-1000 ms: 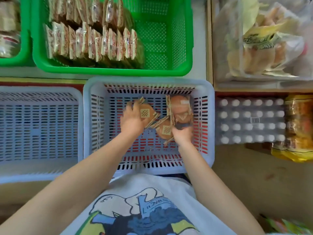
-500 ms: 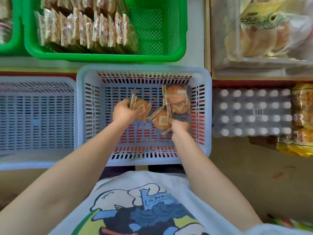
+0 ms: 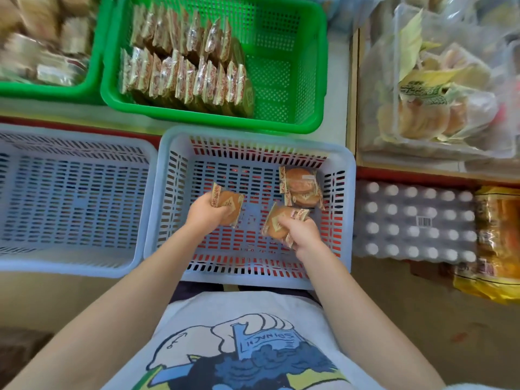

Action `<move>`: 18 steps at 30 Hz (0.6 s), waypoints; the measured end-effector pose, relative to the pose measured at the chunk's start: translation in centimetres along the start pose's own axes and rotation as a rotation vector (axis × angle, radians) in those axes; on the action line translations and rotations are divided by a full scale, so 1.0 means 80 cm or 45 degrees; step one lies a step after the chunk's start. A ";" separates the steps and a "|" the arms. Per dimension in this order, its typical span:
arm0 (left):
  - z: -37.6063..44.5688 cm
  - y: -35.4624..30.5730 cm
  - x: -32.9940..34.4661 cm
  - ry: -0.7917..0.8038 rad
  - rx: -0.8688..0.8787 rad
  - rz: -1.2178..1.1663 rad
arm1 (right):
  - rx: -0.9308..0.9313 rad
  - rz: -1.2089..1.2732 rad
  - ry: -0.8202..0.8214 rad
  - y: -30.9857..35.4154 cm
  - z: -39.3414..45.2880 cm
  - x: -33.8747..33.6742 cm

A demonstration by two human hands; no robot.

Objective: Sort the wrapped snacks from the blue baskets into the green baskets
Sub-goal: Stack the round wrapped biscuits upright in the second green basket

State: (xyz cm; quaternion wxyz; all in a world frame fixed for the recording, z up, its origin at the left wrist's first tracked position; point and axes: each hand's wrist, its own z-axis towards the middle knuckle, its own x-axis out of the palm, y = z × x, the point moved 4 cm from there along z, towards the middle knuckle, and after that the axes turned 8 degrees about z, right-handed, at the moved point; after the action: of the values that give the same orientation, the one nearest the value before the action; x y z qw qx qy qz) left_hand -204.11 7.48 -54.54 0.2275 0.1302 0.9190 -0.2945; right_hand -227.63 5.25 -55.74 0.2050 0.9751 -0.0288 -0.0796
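Left fingers [image 3: 216, 213] curl round one wrapped cake [image 3: 229, 205]; the left hand [image 3: 206, 213] holds it above the blue basket [image 3: 168, 192] floor. The right hand [image 3: 302, 233] grips a second cake [image 3: 277, 222], fingers closed on its wrapper. More cakes [image 3: 302, 187] lie in that basket's far right corner. Beyond the basket, a green basket [image 3: 318, 80] holds rows of packets [image 3: 183, 66]. Left of it sits another blue basket [image 3: 70, 198].

Left hand [image 3: 206, 212] grips wrapped cake [image 3: 229, 205]; right hand [image 3: 302, 233] grips another [image 3: 277, 222], over blue basket [image 3: 168, 192].
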 end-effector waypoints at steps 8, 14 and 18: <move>-0.058 -0.067 -0.037 0.248 0.065 -0.506 | -0.311 0.090 0.571 0.079 -0.090 0.027; -0.088 -0.147 -0.064 0.399 0.344 -0.703 | -0.486 -0.068 0.637 0.137 -0.118 0.058; -0.084 -0.171 -0.071 0.487 0.429 -0.715 | -0.523 -0.255 0.723 0.165 -0.125 0.064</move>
State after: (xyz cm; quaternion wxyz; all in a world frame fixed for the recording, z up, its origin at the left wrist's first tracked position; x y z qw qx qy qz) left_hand -206.60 0.04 -40.28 -0.0624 -0.0386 0.8834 -0.4628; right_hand -221.20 -3.30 -42.14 0.3875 0.8948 0.1415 0.1704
